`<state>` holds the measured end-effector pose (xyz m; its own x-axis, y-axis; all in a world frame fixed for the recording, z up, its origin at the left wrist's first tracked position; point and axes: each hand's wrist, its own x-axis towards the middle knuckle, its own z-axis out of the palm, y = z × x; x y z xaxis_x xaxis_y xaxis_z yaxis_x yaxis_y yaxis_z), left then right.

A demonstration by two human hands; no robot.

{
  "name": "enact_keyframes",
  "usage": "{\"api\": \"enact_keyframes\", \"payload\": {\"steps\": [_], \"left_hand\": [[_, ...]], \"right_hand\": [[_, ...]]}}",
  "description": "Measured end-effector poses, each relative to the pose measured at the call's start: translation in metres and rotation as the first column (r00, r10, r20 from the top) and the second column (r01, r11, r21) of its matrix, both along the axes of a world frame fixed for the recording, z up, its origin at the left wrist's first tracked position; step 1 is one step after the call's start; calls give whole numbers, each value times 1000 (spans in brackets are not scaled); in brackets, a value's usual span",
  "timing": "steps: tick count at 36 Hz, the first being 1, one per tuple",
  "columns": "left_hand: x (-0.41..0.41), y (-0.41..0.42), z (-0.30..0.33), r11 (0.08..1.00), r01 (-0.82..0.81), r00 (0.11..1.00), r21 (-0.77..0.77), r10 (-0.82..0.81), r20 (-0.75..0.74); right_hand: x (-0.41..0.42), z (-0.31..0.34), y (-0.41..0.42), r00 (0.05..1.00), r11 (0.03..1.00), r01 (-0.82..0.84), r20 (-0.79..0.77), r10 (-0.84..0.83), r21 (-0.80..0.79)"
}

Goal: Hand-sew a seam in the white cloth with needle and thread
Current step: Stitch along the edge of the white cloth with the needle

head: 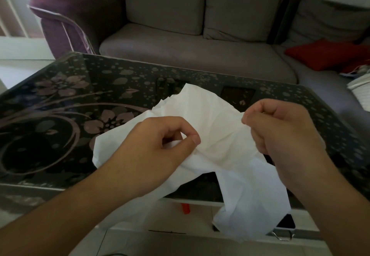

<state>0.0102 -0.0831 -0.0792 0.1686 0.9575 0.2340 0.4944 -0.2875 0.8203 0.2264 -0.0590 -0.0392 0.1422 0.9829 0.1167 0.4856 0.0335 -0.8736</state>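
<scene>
Head view
Cloth: white cloth (216, 127) is held over the dark flowered surface (80, 99), its lower end hanging past the near edge.
Left grip: left hand (160, 141) is pinched on a cloth fold.
Right grip: right hand (280, 127) is curled at the cloth's edge; a pinch cannot be told.
Hidden: needle and thread cannot be made out.

1. A dark glass table (60, 105) with pale flowers on it lies under the hands.
2. A grey sofa (190, 55) with big cushions stands past the hands.
3. A red pillow (324, 55) lies far off to the right.
4. A small orange thing (185, 208) shows down low, between the two arms.
</scene>
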Motion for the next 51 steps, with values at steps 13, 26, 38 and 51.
{"api": "enact_keyframes", "payload": {"steps": [13, 26, 38, 51], "left_hand": [[0, 0, -2, 1000, 4, 1000, 3, -4, -31], [-4, 1, 2, 994, 2, 1000, -110, 1, 27], [-10, 1, 12, 956, 109, 987, -273, -72, 141], [-8, -2, 13, 976, 94, 975, -194, -51, 216]], "right_hand": [[-22, -6, -13, 898, 903, -421, 98, 428, -89], [-14, -8, -9, 943, 950, -306, 121, 310, -56], [-16, -4, -8, 958, 972, -236, 162, 235, -14], [-10, 10, -2, 961, 954, -254, -155, 230, -158]]}}
